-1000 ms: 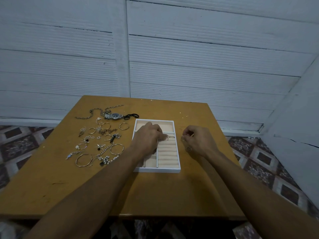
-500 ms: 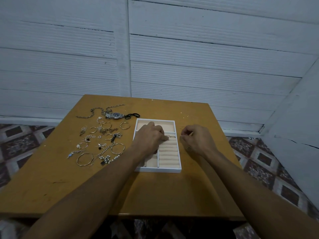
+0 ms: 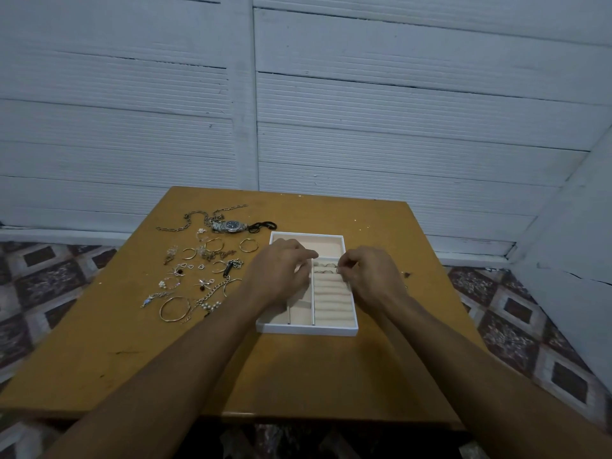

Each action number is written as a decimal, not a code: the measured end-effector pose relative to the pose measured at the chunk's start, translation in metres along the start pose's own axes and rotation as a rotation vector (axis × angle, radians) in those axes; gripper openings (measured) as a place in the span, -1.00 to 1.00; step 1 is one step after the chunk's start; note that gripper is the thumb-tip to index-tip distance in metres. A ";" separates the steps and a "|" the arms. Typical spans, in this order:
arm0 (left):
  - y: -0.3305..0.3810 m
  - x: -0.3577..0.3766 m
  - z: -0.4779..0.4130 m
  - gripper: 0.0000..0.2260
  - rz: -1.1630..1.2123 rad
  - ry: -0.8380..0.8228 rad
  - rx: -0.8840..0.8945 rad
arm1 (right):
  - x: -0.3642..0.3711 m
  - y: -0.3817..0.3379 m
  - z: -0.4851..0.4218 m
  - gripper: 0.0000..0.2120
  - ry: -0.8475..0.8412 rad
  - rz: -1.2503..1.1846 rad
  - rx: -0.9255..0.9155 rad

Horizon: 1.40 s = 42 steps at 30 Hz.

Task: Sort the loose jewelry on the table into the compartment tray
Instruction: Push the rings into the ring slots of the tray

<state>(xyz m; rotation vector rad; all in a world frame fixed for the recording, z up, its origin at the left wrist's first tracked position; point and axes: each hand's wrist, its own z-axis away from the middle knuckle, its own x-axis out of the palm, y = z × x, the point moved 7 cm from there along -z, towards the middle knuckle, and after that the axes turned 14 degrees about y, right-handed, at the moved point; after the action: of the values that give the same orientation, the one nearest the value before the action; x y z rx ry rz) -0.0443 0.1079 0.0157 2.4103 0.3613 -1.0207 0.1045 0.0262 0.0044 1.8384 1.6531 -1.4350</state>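
Observation:
A white compartment tray with beige lining lies mid-table. Its right column holds ring rolls, and two rings sit in the top slots. My right hand is over the rolls' upper right, thumb and forefinger pinched on a small ring. My left hand rests curled over the tray's left compartments, fingertips by the divider, nothing visible in it. Loose jewelry lies left of the tray: a watch, a chain, hoops, a bangle, pearls.
The wooden table stands against a white panelled wall. Patterned floor tiles show on both sides. A tiny dark item lies on the table right of my right hand.
My right hand has moved left from beside the tray to over the ring rolls. My left hand has drawn back slightly to the left, uncovering rings in the top slots.

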 end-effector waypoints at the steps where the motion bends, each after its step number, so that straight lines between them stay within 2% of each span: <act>1: 0.000 -0.001 0.001 -0.72 0.004 -0.007 -0.011 | -0.001 -0.002 0.001 -0.85 -0.004 0.018 -0.010; 13: -0.008 -0.010 0.012 -0.69 -0.025 -0.057 -0.086 | -0.002 -0.010 0.011 -0.73 -0.057 0.142 -0.131; 27: -0.008 -0.011 0.011 -0.69 -0.027 -0.070 -0.087 | 0.007 -0.011 0.013 -0.73 -0.125 0.248 -0.157; 33: 0.000 -0.009 0.008 -0.69 -0.039 -0.081 -0.070 | 0.008 -0.007 0.016 -0.66 -0.160 0.313 -0.161; 37: 0.006 -0.003 0.005 -0.69 -0.039 -0.100 -0.073 | 0.004 -0.006 0.017 -0.66 -0.120 0.219 -0.143; 42: 0.021 0.012 -0.010 -0.70 -0.017 -0.136 -0.052 | -0.014 0.013 0.013 -0.71 -0.017 -0.026 0.014</act>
<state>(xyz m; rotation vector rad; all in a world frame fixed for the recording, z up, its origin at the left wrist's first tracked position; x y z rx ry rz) -0.0216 0.0961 0.0198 2.2803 0.3563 -1.1612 0.1116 0.0043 0.0047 1.8136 1.6681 -1.4729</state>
